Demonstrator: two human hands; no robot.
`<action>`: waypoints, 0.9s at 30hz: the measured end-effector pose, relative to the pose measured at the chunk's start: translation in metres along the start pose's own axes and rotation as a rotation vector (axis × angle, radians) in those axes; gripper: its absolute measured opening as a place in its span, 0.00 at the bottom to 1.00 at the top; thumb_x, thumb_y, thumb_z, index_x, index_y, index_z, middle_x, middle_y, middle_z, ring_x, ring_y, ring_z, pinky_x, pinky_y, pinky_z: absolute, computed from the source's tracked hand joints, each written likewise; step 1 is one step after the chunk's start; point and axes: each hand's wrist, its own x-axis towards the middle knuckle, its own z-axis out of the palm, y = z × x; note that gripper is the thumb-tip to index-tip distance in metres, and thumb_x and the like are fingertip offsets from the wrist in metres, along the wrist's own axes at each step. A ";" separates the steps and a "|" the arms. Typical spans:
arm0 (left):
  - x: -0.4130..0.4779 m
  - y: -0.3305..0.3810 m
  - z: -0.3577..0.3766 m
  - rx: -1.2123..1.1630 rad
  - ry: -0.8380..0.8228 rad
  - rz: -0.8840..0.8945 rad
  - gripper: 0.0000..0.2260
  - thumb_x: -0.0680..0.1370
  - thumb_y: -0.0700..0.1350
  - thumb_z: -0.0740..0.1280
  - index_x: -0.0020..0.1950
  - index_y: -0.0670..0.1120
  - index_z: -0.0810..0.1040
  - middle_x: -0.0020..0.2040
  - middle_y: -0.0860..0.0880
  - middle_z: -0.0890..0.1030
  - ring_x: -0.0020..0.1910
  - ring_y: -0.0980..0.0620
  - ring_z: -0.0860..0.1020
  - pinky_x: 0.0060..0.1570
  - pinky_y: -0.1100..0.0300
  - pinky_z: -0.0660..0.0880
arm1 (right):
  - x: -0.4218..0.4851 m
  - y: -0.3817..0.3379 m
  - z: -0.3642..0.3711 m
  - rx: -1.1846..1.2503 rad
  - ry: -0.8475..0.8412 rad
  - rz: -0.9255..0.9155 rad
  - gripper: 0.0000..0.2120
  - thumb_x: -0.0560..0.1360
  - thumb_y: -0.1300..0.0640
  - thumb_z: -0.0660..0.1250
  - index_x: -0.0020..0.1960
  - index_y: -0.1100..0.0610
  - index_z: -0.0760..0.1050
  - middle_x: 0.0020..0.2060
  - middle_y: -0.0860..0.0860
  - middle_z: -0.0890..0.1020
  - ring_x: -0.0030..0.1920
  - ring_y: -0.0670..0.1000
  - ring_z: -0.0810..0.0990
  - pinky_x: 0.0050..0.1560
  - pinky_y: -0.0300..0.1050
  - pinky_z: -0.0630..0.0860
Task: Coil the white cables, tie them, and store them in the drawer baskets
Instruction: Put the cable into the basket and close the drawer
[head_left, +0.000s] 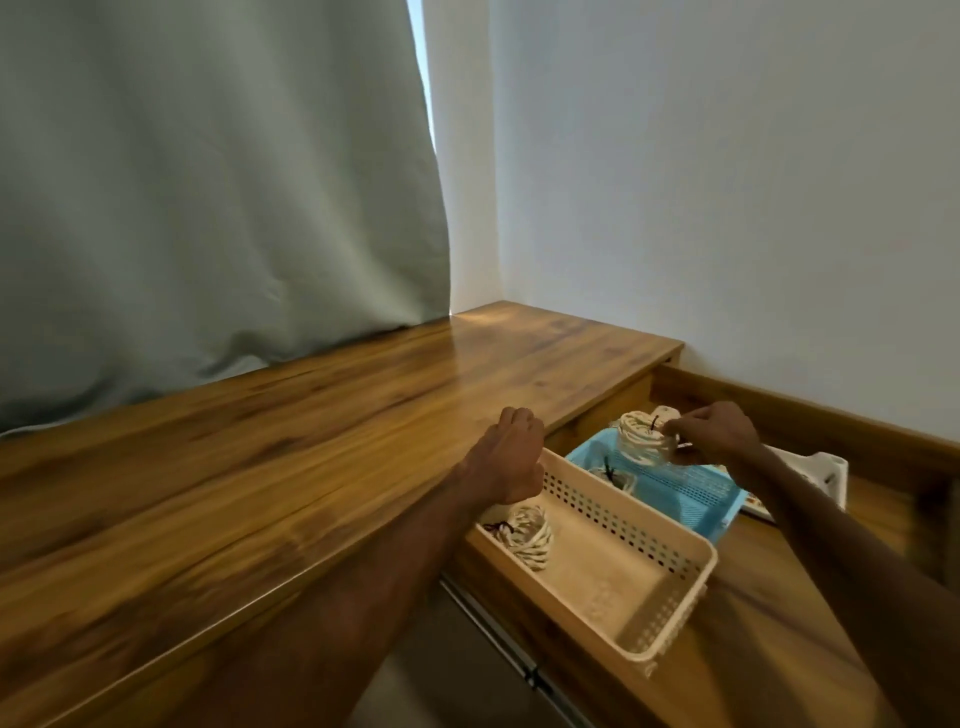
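Pinching the cable coil (642, 440), right hand (716, 435) holds it upright.

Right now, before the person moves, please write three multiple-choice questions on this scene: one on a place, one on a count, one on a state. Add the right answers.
1. Where is the coil that the right hand holds?
A. on the floor
B. above the blue basket
C. on a chair

2. How many coils of white cable are in view?
A. one
B. three
C. five

3. The drawer is:
A. pulled open
B. pushed shut
C. taken out and turned upside down

Answers:
1 B, since the right hand pinches the coil over the far end of the blue basket.
2 B, since besides the held coil, a second coil lies in the blue basket and a third coil in the beige basket.
3 A, since both baskets inside it are in plain view.
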 end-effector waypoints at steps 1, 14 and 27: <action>0.004 0.002 0.005 -0.002 -0.009 -0.005 0.20 0.79 0.48 0.66 0.67 0.39 0.70 0.69 0.40 0.70 0.68 0.41 0.67 0.65 0.47 0.71 | 0.006 0.006 -0.004 0.060 0.031 0.050 0.07 0.73 0.65 0.75 0.47 0.70 0.84 0.40 0.63 0.86 0.40 0.61 0.87 0.46 0.56 0.86; 0.039 0.011 0.043 0.127 0.059 0.015 0.31 0.81 0.54 0.54 0.76 0.34 0.60 0.73 0.37 0.68 0.71 0.40 0.67 0.74 0.49 0.65 | 0.063 0.047 -0.022 0.166 0.209 0.361 0.12 0.74 0.61 0.76 0.53 0.65 0.77 0.45 0.59 0.85 0.39 0.57 0.87 0.36 0.47 0.83; 0.041 0.013 0.043 0.122 0.054 0.001 0.27 0.85 0.51 0.54 0.78 0.35 0.58 0.77 0.37 0.65 0.76 0.41 0.64 0.75 0.49 0.65 | 0.070 0.059 -0.003 -0.163 0.228 0.347 0.15 0.73 0.55 0.78 0.47 0.65 0.77 0.46 0.61 0.84 0.36 0.57 0.83 0.31 0.47 0.77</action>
